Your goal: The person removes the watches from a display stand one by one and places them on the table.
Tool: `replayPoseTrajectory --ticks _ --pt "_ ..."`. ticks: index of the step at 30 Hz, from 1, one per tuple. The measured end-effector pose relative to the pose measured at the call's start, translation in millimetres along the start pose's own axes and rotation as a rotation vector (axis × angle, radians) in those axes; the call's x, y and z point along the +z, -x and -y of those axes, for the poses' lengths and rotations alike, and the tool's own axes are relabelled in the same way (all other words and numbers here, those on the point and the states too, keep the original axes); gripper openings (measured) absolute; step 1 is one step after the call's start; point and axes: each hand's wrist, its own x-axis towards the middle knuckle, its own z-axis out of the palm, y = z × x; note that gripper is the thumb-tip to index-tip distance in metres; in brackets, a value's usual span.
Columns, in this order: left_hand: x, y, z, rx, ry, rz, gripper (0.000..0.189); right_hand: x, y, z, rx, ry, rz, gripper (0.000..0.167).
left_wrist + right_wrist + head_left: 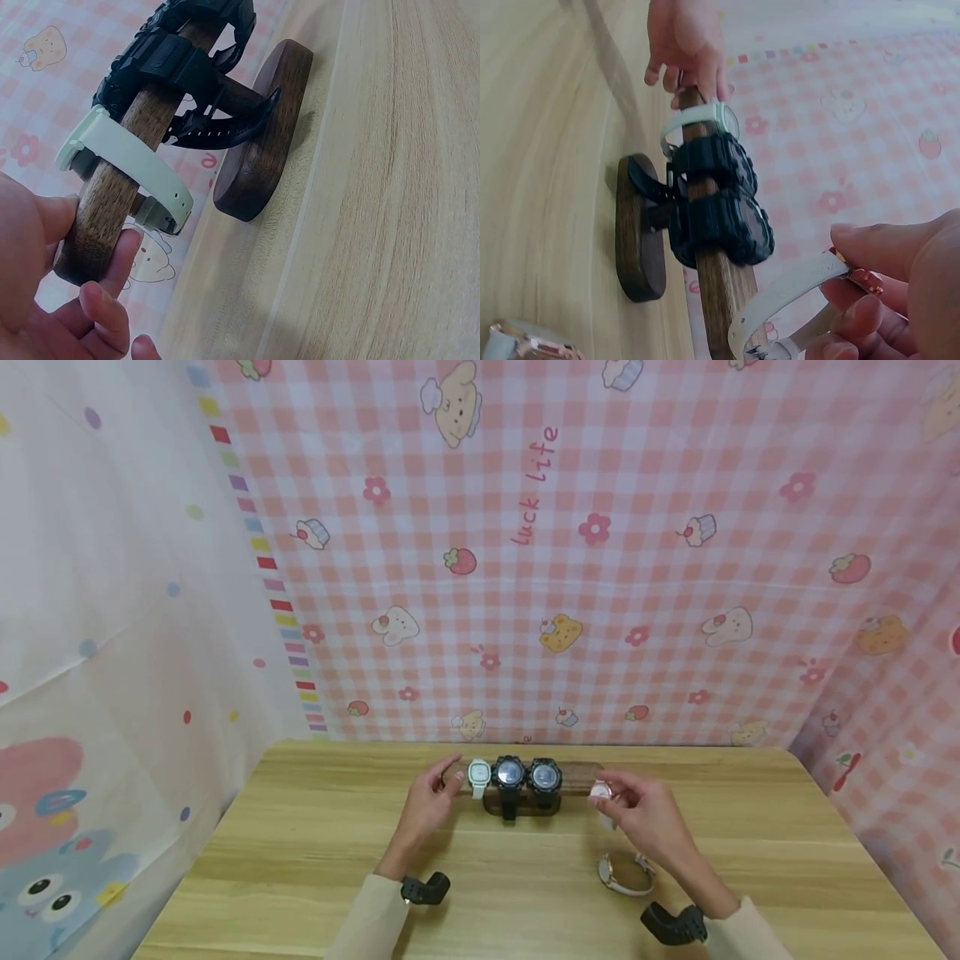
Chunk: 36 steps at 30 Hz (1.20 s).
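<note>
My left hand point(431, 802) grips the left end of the dark wooden bar of a watch stand point(97, 217), thumb on one side and fingers on the other. Beside those fingers, a pale mint watch point(478, 774) is looped round the bar. Two chunky black watches point(510, 772) point(545, 775) sit next to it. At the bar's right end, my right hand point(648, 814) pinches a white-strapped watch point(791, 285) by its rose-gold case. Its curved strap overlaps the bar's end in the right wrist view, and fingers partly hide the case.
Another watch with a gold-toned case point(604, 870) and a pale strap lies on its side on the wooden table point(525, 885), in front of my right hand. The stand's oval base point(262, 157) rests near the table's back edge. Behind it hangs a pink checked cloth point(480, 677).
</note>
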Motion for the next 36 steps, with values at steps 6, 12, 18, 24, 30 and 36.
replayPoseTrajectory --ticks 6,12,18,24,30,36 --pt "-0.7 -0.6 0.5 0.006 -0.001 0.007 0.039 8 6.7 4 -0.014 0.007 0.035 0.033" --pt "-0.1 -0.9 0.5 0.005 -0.003 -0.001 0.039 16 12.5 7 0.01 0.0 0.07 0.033" --pt "-0.1 -0.7 0.1 0.002 -0.003 -0.001 0.039 25 18.1 7 0.058 -0.011 0.105 0.032" --pt "-0.5 0.1 -0.9 -0.002 -0.006 0.003 0.039 32 22.3 5 0.025 -0.03 0.142 0.031" --pt "0.1 0.2 -1.0 -0.012 -0.01 0.002 0.039 38 24.3 0 0.025 -0.026 0.165 0.034" --pt "1.0 0.3 -1.1 -0.024 -0.013 -0.003 0.038 46 26.7 -6 -0.05 0.009 0.187 0.032"
